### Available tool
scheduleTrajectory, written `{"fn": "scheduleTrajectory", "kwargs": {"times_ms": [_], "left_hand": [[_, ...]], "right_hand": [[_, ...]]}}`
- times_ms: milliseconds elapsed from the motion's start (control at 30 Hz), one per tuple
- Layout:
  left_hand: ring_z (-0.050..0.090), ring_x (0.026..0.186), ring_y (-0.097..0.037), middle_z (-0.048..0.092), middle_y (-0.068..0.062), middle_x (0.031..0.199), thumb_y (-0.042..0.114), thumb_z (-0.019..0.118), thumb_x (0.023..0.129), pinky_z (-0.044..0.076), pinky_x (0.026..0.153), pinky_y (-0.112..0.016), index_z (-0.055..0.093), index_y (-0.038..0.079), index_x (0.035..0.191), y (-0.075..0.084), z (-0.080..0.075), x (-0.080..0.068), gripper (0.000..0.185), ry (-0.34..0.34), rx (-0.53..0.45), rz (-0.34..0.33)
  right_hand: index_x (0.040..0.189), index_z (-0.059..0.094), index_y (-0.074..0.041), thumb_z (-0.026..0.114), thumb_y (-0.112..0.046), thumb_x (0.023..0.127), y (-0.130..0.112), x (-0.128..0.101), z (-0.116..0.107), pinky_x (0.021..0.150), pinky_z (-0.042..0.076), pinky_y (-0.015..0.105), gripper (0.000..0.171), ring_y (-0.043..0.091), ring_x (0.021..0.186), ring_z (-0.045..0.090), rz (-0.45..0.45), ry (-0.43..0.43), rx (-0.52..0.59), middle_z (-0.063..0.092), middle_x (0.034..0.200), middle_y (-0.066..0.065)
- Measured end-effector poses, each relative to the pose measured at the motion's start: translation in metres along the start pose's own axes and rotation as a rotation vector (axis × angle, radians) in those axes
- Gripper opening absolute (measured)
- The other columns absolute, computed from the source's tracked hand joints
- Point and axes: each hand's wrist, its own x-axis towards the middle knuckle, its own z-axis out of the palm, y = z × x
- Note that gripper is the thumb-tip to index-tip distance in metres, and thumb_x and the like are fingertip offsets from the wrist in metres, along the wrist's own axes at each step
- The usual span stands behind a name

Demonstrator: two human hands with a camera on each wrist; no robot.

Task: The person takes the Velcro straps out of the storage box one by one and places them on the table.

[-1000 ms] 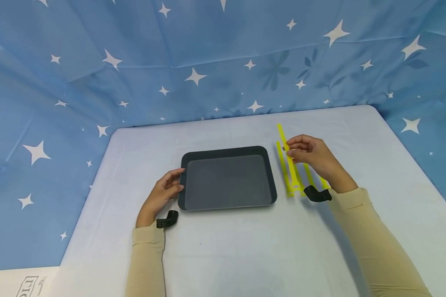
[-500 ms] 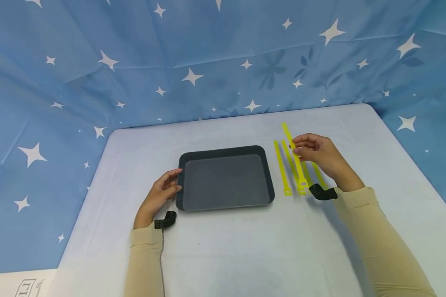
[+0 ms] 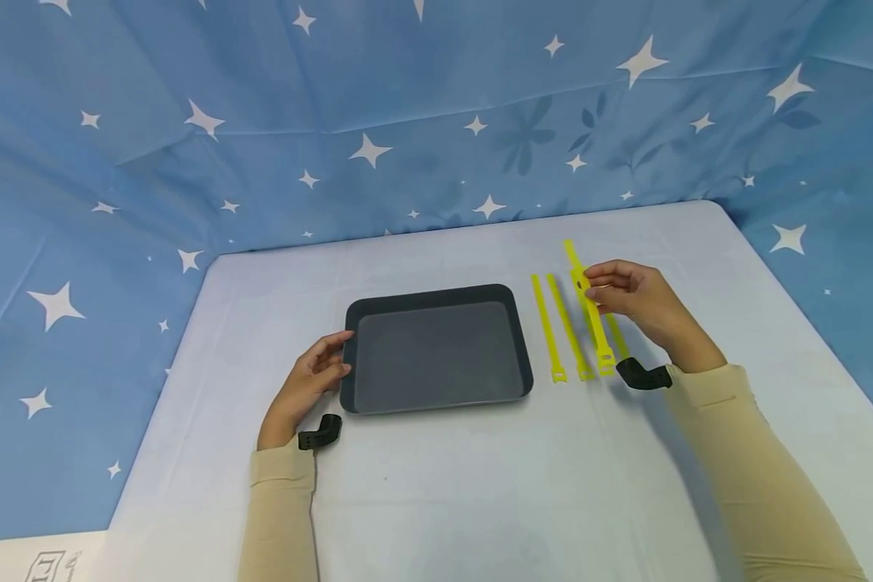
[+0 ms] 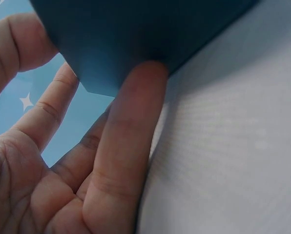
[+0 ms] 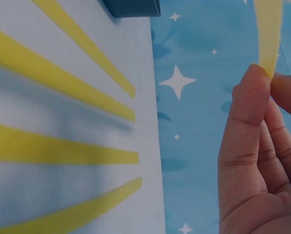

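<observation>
My right hand (image 3: 636, 303) pinches a yellow strap (image 3: 598, 325) with a slotted end, like a cable tie, between thumb and fingers. The slotted end points toward me, above the other straps. Seen from the right wrist, the held strap (image 5: 268, 36) rises from the pinched thumb and fingertip. Several similar yellow straps (image 3: 549, 327) lie side by side on the table, some partly hidden by the held one. My left hand (image 3: 307, 380) holds a dark grey tray (image 3: 436, 299) by its left edge. In the left wrist view, fingers (image 4: 131, 117) touch the tray's outer wall (image 4: 126, 34).
A white cloth (image 3: 444, 493) covers the table under the tray and straps. A blue star-patterned curtain (image 3: 276, 162) hangs behind and at both sides. At the lower left corner lies a pale printed sheet (image 3: 36, 558).
My right hand has moved to the right with the held strap, away from the tray, uncovering straps on the table. The left hand stays at the tray's edge. The head view shifts slightly.
</observation>
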Motion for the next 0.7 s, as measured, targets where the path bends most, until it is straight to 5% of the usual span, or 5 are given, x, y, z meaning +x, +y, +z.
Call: {"fn": "scheduleTrajectory", "kwargs": {"times_ms": [233, 700], "left_hand": [[0.058, 0.117, -0.006, 0.044, -0.025, 0.162, 0.005, 0.061, 0.105, 0.052, 0.082, -0.024, 0.043, 0.001, 0.163, -0.001, -0.001, -0.001, 0.06, 0.004, -0.016, 0.017], [0.059, 0.112, -0.003, 0.044, -0.026, 0.162, 0.003, 0.06, 0.105, 0.051, 0.08, -0.023, 0.043, -0.001, 0.162, -0.003, -0.002, -0.002, 0.06, 0.004, -0.027, 0.027]], "right_hand": [[0.132, 0.061, 0.001, 0.067, -0.008, 0.107, 0.005, 0.001, -0.012, 0.083, 0.058, 0.021, 0.028, 0.007, 0.097, 0.07, 0.043, 0.012, -0.005, 0.073, 0.111, -0.011], [0.149, 0.048, 0.011, 0.067, -0.012, 0.108, 0.02, 0.0, -0.036, 0.084, 0.056, 0.018, 0.051, 0.004, 0.099, 0.069, 0.13, 0.022, -0.13, 0.07, 0.111, -0.018]]}}
